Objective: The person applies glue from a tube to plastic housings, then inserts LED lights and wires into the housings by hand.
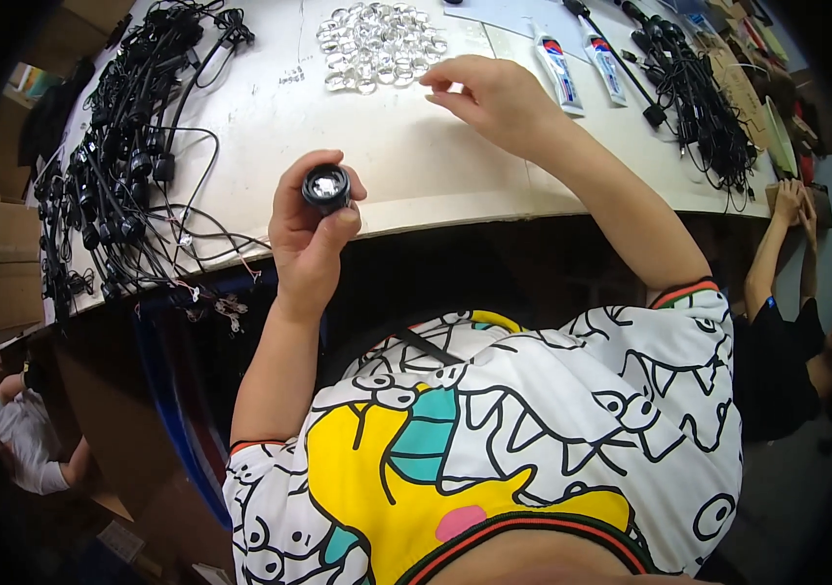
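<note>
My left hand (307, 239) is wrapped round a short black cylinder (326, 187) that looks like a small lamp head. Its round open end faces up and shows a bright, shiny inside. Farther off and to the right, my right hand (489, 96) is at the near right edge of a patch of clear round lenses (377, 44). Thumb and index finger are drawn close together, and whatever they pinch, if anything, is too small to make out. The lenses lie close together on the white table (416, 161).
Black cables with lamp heads (128, 185) heap along the table's left side, some wires hanging over the near edge. Two glue-like tubes (558, 73) lie right of my right hand. More black cables (694, 107) lie at far right. Another person's hands (789, 203) are beyond them.
</note>
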Available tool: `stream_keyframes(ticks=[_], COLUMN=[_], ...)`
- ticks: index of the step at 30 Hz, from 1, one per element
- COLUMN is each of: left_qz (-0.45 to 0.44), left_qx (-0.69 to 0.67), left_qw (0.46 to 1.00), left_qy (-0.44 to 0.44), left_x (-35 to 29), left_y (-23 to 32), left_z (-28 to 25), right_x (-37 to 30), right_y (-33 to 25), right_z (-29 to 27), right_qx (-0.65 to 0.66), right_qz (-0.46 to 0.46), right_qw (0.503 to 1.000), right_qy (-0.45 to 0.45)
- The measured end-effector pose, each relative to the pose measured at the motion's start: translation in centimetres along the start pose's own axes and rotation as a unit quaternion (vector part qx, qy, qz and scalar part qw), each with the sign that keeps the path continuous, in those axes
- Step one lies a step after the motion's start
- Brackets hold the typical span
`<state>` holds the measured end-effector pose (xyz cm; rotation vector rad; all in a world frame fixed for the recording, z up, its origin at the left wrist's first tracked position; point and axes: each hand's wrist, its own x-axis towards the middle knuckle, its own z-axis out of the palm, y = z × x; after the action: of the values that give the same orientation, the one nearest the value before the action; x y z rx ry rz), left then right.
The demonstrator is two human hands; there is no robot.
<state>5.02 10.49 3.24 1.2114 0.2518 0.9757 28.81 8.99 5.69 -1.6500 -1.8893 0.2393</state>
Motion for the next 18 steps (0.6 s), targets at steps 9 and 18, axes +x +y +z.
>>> stream_keyframes(ticks=[9,18], left_qz=[0.05,0.016], left_qx=[0.034,0.02], left_qw=[0.998,0.999], left_qy=[0.019,0.029], left_x=[-0.2,-2.5], left_y=[-0.2,1.8], left_z=[0.2,1.3], right_x=[3.3,2.5], right_y=[1.0,0.0], right_z=[2.5,1.0], right_qx=[-0.185,-0.032], right_qz=[-0.054,0.019], right_qw=[0.98,0.999], right_qy=[0.048,0.001])
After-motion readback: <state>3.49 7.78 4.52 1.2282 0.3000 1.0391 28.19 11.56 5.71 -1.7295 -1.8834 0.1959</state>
